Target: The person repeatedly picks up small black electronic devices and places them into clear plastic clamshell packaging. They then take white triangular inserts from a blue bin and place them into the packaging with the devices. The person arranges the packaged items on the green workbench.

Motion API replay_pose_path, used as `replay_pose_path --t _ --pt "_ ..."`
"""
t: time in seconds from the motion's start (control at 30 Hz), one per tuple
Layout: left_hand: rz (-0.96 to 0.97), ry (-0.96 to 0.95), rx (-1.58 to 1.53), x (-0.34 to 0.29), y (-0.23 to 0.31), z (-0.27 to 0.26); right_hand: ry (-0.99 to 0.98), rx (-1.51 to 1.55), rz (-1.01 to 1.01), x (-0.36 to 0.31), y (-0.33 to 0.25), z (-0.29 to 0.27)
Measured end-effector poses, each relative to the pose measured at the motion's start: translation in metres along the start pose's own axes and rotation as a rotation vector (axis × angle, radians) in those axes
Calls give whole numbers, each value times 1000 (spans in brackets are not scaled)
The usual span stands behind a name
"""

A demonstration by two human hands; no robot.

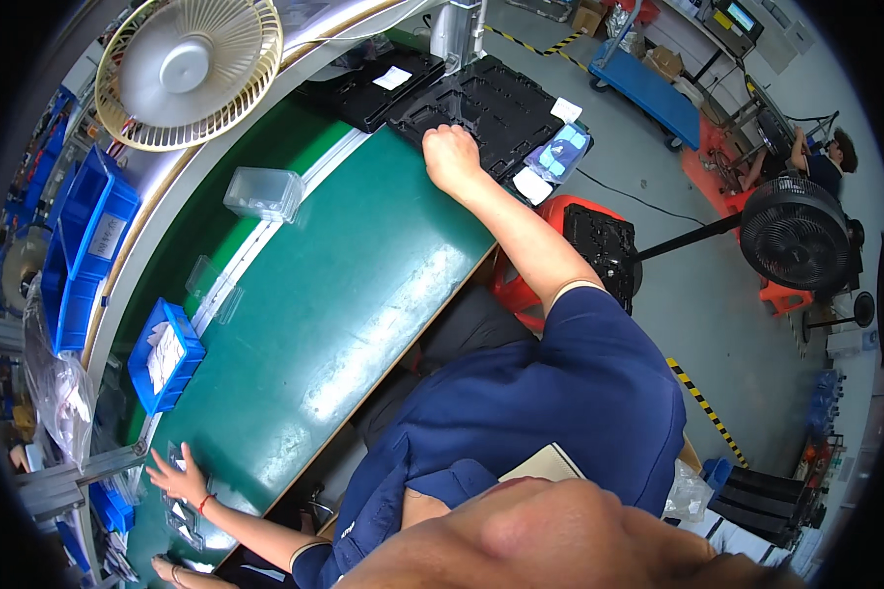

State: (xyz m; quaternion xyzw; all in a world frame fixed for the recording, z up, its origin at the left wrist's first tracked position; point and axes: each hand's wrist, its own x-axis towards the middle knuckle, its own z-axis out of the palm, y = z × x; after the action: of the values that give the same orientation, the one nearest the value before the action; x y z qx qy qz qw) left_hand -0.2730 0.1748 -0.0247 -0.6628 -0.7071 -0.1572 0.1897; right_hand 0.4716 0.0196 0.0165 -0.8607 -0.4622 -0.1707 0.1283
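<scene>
My left hand (pixel 181 483) is spread with its fingers apart, over a narrow clear plastic tray (pixel 183 525) holding small dark and white pieces. It wears a thin red cord at the wrist. Across the green table (pixel 334 255), my right hand (pixel 452 157) is curled closed at the near edge of a black moulded tray (pixel 496 108). Its fingertips are hidden, so what it holds, if anything, does not show. On that tray's right end lies a clear bag of blue pieces (pixel 560 152), with white paper slips beside it.
A clear plastic box (pixel 263 193) and a blue bin of white slips (pixel 165 355) stand along the table's far side. A fan (pixel 185 67) overhangs it. Another person's hand (pixel 172 571) is at lower left. A red stool (pixel 521 285) and black fan (pixel 794 231) stand right.
</scene>
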Motion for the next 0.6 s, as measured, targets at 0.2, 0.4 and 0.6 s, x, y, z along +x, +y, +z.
replay_pose_path --t 0.2,0.4,0.6 --pt "422 90 -431 -14 133 -39 -30 -9 -85 10 1 -5" --pt "492 122 -580 -32 206 -36 78 -7 -107 41 12 -72" --pt "479 169 -494 -43 200 -23 134 41 -107 22 70 -196"
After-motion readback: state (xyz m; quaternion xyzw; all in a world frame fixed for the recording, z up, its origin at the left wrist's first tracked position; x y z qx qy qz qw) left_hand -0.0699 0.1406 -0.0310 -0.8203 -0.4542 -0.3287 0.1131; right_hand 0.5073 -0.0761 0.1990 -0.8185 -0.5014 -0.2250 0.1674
